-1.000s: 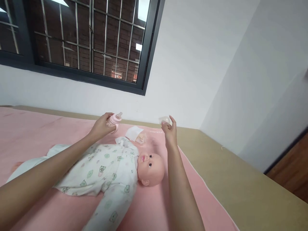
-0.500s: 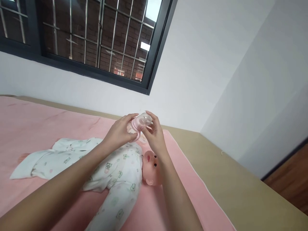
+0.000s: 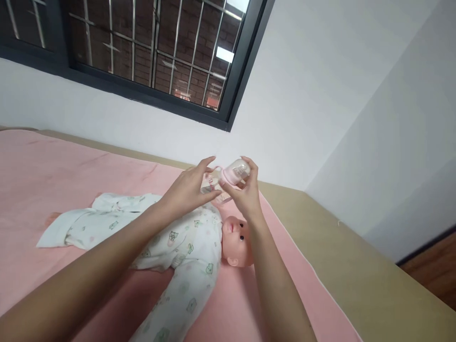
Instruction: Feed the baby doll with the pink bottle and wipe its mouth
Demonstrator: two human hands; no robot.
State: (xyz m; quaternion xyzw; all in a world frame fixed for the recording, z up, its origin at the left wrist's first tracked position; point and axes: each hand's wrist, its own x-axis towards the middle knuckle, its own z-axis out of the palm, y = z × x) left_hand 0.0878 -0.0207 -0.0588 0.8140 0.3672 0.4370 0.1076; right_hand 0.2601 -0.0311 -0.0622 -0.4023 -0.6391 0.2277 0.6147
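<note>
Gripping is done by the right hand (image 3: pixel 248 192), by which a small clear plastic baby bottle (image 3: pixel 230 176) with a pink collar is held near its top, fingers and thumb closed about a clear domed cap (image 3: pixel 240 167) and the collar. The bottle is tilted, its cap directed up and to the right, and it is held in the air between the two hands. The left hand (image 3: pixel 190 185) is spread open around the bottle's lower part, near a curved pink plastic handle (image 3: pixel 218 168) (whether contact is made there cannot be told).

Below the hands, a bald baby doll (image 3: pixel 192 242) in white clothing printed with small green figures is laid face up, its head partly covered from view by the right forearm. The doll is supported by a pale pink cloth (image 3: pixel 221 304) with a white edge, which is spread over a flat tan surface (image 3: pixel 320 237). Beyond, a plain white wall (image 3: pixel 299 95) is seen, in which a dark-framed window (image 3: pixel 156 97) with metal bars is set.
</note>
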